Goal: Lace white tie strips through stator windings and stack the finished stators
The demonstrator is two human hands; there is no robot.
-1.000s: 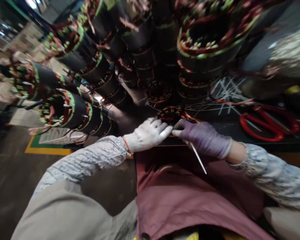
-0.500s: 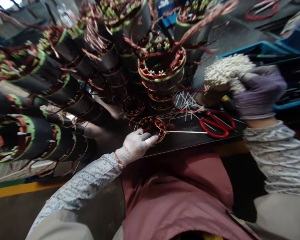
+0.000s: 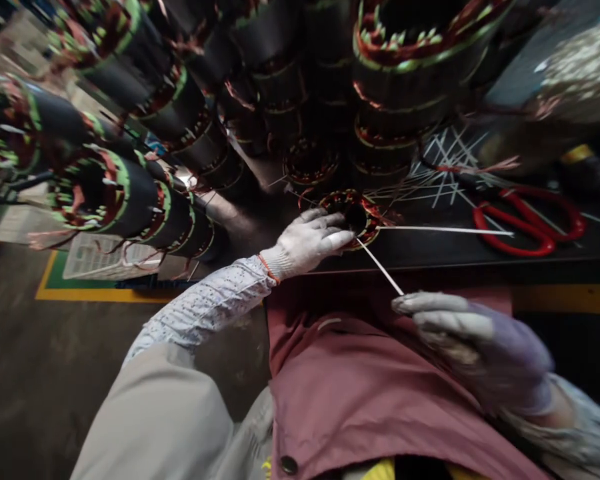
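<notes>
My left hand (image 3: 314, 241), in a white glove, grips the near-left rim of a small wound motor stator (image 3: 374, 216) at the bench's front edge. Its fingers lie over the copper windings. In my right hand (image 3: 460, 333), gloved in white and purple, a thin white cable tie (image 3: 380, 268) is pinched by one end. The tie's other end meets the stator's near rim. A second white tie (image 3: 443, 230) sticks out from the stator's right side towards red-handled scissors (image 3: 536, 251).
Stacks of larger stators (image 3: 410, 87) crowd the back and left. Another small stator (image 3: 311, 163) stands just behind. Loose white ties (image 3: 447, 163) lie scattered by the scissors. A dense bundle of ties (image 3: 587, 63) stands far right. A white basket (image 3: 107, 255) sits low left.
My right hand has left the bundle of ties and come down near my lap, now with one tie stretched to the stator. My left hand stays on the stator. The view has shifted.
</notes>
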